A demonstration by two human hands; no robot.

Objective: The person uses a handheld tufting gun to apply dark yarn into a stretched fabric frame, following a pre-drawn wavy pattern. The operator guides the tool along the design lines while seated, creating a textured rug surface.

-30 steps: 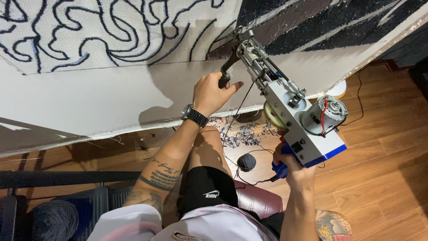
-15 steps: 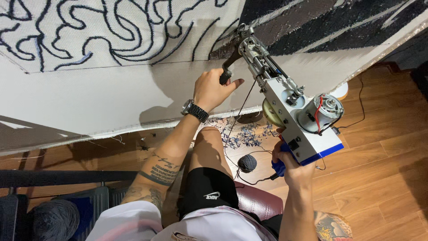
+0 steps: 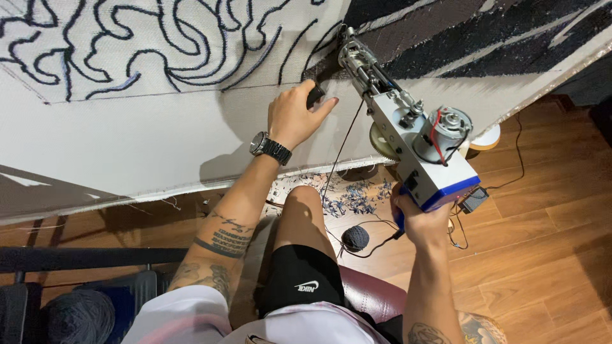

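Observation:
A white and blue tufting gun (image 3: pixel 417 150) with a bare motor on top points its needle into a stretched white cloth (image 3: pixel 146 137) drawn with black swirling lines. My left hand (image 3: pixel 294 114), with a dark watch on the wrist, grips the gun's black front handle close to the cloth. My right hand (image 3: pixel 422 220) holds the blue rear grip from below. A thin dark yarn runs from the gun's nose down to a dark yarn ball (image 3: pixel 355 237) on the wooden floor. To the right of the needle lies a black tufted area (image 3: pixel 484 35).
Yarn clippings (image 3: pixel 357 194) litter the floor by my bare knee (image 3: pixel 306 204). A small black box with a cable (image 3: pixel 473 199) lies on the floor to the right. A dark red stool (image 3: pixel 370 293) is under me. A black frame bar (image 3: pixel 76 258) and grey yarn (image 3: pixel 76 315) sit at lower left.
The gun and both hands have shifted slightly left and down along the cloth. The grips are unchanged.

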